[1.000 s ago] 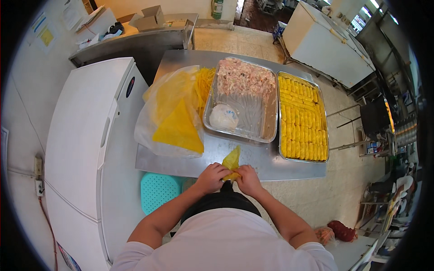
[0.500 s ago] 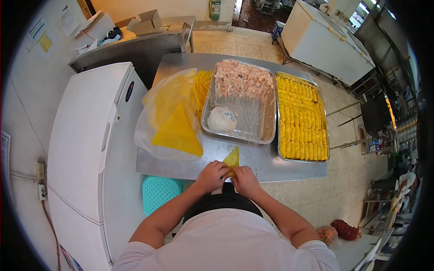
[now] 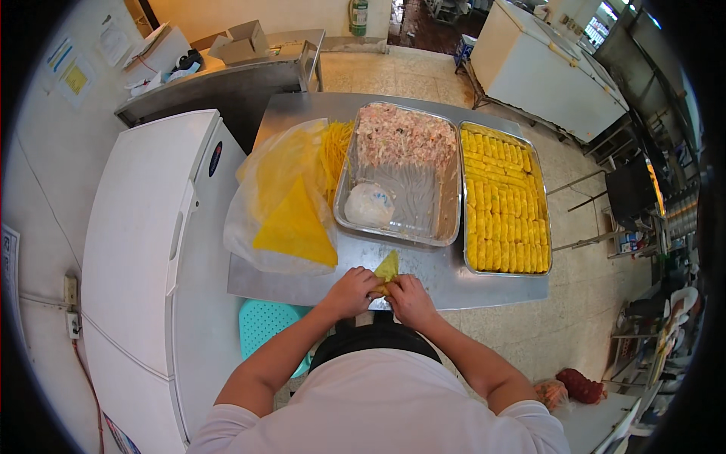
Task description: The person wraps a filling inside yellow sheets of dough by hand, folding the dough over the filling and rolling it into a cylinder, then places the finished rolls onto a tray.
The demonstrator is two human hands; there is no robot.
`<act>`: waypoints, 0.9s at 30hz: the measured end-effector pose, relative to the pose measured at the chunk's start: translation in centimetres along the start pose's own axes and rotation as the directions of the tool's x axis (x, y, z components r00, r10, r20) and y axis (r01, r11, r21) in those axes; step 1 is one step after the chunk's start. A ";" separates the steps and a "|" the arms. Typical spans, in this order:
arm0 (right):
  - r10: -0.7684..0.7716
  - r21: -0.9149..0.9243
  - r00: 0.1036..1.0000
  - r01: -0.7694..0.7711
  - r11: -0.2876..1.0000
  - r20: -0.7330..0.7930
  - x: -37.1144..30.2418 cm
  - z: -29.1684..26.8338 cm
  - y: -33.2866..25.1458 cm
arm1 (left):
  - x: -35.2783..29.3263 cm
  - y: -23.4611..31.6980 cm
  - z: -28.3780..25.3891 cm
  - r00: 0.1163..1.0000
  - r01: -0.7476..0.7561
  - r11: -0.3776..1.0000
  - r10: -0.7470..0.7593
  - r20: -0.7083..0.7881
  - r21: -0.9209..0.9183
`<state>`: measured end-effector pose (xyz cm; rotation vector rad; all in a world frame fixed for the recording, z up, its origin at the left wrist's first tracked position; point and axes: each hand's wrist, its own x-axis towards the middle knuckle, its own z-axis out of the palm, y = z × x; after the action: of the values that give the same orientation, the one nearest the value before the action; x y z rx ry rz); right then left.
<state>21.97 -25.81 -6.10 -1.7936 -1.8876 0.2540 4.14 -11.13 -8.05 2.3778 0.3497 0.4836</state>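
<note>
2 hands [image 3: 354,292] [image 3: 412,301] pinch a yellow wrapper [image 3: 389,265] over a steel table [image 3: 302,286] beside a white fridge [image 3: 136,227].

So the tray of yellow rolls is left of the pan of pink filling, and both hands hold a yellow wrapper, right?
Not quite: the head view shows the tray of yellow rolls right of the pan of pink filling. The left hand and right hand do hold a yellow wrapper.

White refrigerator [image 3: 147,265] at left, turquoise perforated stool [image 3: 268,327], cardboard box [image 3: 246,44] behind.
</note>
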 end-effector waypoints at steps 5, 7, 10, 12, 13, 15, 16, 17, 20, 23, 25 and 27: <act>0.071 0.050 0.996 -0.074 0.996 0.052 0.2 0.8 1.5 | 0.8 -0.9 0.2 0.997 -0.048 0.999 0.048 -0.052 0.000; 0.079 0.070 0.995 -0.083 0.994 0.054 0.6 0.7 1.6 | 0.6 -1.6 0.7 1.000 0.018 0.999 -0.017 -0.020 0.034; 0.100 -0.010 0.992 -0.099 0.995 0.075 0.9 0.4 1.8 | 1.1 -1.6 0.9 0.996 0.083 0.995 -0.080 -0.048 0.052; 0.122 -0.033 0.987 -0.119 0.992 0.100 1.1 0.2 1.9 | 1.0 -1.1 0.5 0.998 0.036 0.998 -0.033 -0.053 0.060; 0.119 -0.033 0.988 -0.117 0.993 0.101 1.2 0.0 1.9 | 1.0 -0.9 0.2 0.998 -0.012 0.997 0.016 -0.057 0.070; 0.184 0.026 0.976 -0.188 0.982 0.121 1.7 -0.3 1.6 | 1.0 -0.9 0.1 0.999 -0.009 0.998 0.012 -0.045 0.062; 0.171 0.027 0.977 -0.175 0.984 0.126 2.7 -1.2 1.2 | 0.8 -1.0 0.1 0.999 -0.003 0.999 0.005 -0.034 0.052; 0.168 0.087 0.985 -0.170 0.982 0.025 3.9 -2.3 1.0 | 0.7 -1.1 0.1 0.999 0.007 0.998 -0.005 -0.045 0.057; 0.205 0.122 0.974 -0.193 0.974 -0.094 9.0 -6.9 1.0 | 0.6 -0.7 0.0 0.998 -0.005 0.999 0.008 -0.055 0.046; 0.138 0.025 0.983 -0.136 0.990 -0.117 14.1 -8.8 3.8 | 0.7 -0.3 -0.2 0.996 -0.041 0.995 0.048 -0.078 0.086; 0.032 -0.049 0.994 -0.037 0.998 -0.102 16.6 -8.5 5.4 | 0.8 -0.3 -0.2 0.995 -0.066 0.995 0.071 -0.069 0.078; -0.016 -0.195 0.970 0.065 0.979 0.241 18.6 -7.7 6.0 | 0.7 -0.5 -0.1 0.995 -0.059 0.994 0.065 -0.072 0.090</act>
<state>31.21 -8.76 1.98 -1.9265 -2.1844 0.2830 4.65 -10.50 -8.12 2.4667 0.3377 0.5981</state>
